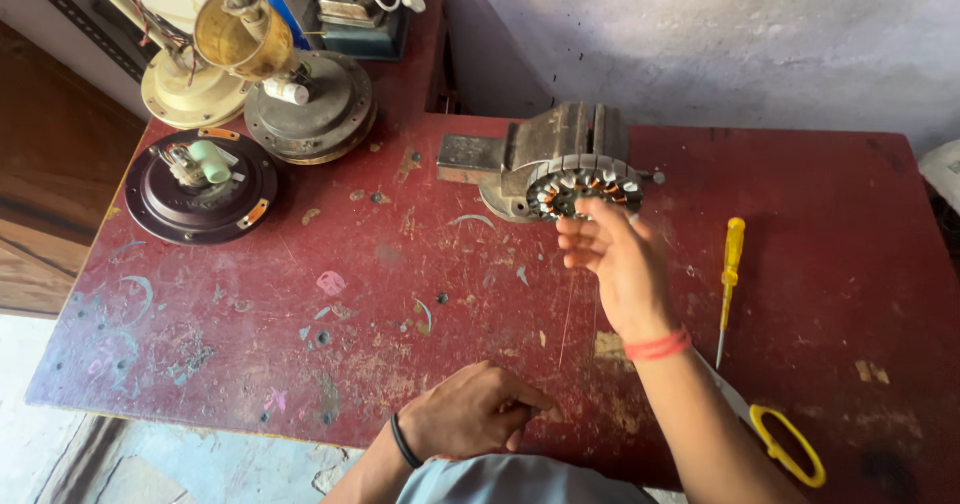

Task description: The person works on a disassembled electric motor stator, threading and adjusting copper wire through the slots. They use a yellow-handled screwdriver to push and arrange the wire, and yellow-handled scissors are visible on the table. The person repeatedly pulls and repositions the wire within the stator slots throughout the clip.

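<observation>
Left hand (470,414), fingers curled together, braces on red table (300,294) before bench vise (555,149); right hand (610,259), fingers apart, reaches the vise-clamped wound stator (585,186).

My right hand (610,254) covers the stator's (585,186) front windings. The scissors (785,444) blades hide under my forearm, and the cream fan motor (185,84) runs off the top edge.

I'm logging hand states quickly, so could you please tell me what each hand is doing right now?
Left hand: loosely curled, resting on the red table, holding nothing.
Right hand: open, fingers at the stator, gripping nothing.
</observation>
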